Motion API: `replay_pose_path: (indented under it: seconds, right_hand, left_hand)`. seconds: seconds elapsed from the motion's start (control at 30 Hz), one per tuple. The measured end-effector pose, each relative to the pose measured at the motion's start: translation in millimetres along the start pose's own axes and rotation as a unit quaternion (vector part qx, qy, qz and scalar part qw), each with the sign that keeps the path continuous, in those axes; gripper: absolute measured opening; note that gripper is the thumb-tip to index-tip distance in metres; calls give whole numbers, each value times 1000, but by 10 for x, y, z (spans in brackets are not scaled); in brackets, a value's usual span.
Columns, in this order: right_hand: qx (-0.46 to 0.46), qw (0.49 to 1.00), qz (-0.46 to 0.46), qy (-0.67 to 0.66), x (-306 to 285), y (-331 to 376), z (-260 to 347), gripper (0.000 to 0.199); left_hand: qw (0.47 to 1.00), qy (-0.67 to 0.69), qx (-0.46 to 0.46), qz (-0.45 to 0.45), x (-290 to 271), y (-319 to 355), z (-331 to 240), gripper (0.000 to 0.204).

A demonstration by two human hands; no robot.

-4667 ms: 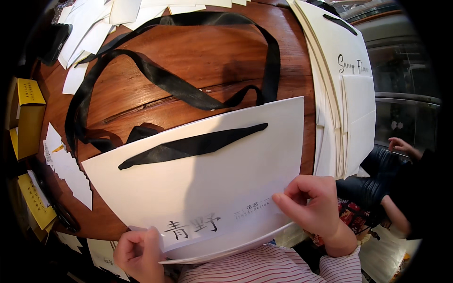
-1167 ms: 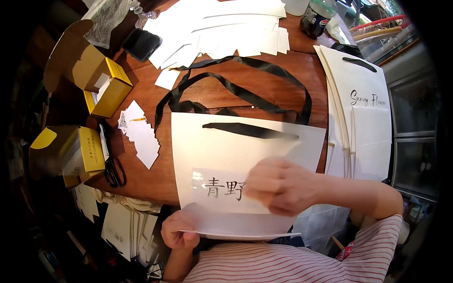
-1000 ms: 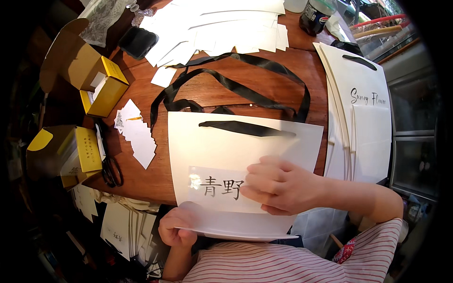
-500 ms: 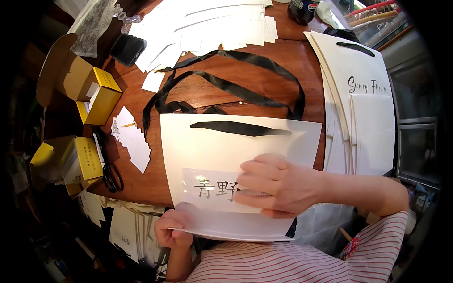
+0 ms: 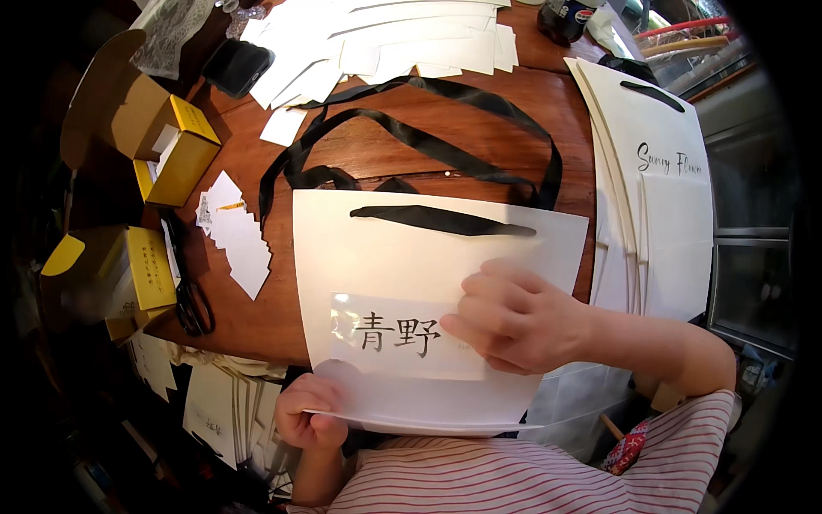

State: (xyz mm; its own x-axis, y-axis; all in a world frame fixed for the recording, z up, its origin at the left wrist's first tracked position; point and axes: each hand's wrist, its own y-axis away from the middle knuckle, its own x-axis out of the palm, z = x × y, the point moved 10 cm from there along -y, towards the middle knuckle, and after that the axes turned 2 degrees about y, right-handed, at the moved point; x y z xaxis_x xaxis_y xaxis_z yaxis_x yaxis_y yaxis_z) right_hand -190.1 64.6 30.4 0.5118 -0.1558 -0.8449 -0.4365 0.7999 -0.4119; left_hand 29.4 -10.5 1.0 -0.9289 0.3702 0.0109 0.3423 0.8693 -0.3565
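A white paper bag (image 5: 445, 265) with a flat black ribbon handle (image 5: 428, 220) lies at the near edge of the table. My left hand (image 5: 310, 411) pinches its lower left corner. A glossy clear film sticker (image 5: 377, 364) with large black characters is on the bag's front. My right hand (image 5: 518, 321), fingers curled, is over the sticker's right part and hides it; whether the fingers pinch anything is hidden.
Long black ribbon (image 5: 411, 141) loops behind the bag. White paper sheets (image 5: 385, 43), a black phone (image 5: 238, 67) and a dark drink bottle (image 5: 565, 19) lie farther back. Yellow boxes (image 5: 184, 154), small cards (image 5: 235, 240) and scissors (image 5: 195, 308) are left, stacked white bags (image 5: 659, 197) right.
My right hand has shifted right across the sticker and its fingers have curled in more, uncovering more characters. My left hand keeps hold of the bag's corner. The view has shifted slightly.
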Motion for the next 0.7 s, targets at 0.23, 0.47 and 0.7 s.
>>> replay_pose_path:
  seconds: [0.23,0.47,0.7]
  right_hand:
    - [-147,984,85,50,184,24,366,34]
    - [-115,991,63,-6,105,-46,319,33]
    - [-126,985,101,53,201,9,311,35]
  left_hand:
    - [999,-29,24,27,1,-19,-83,39]
    - [997,-46,41,49,21,-32,-147,39]
    - [996,-43,38,66,68,-63,-130,39]
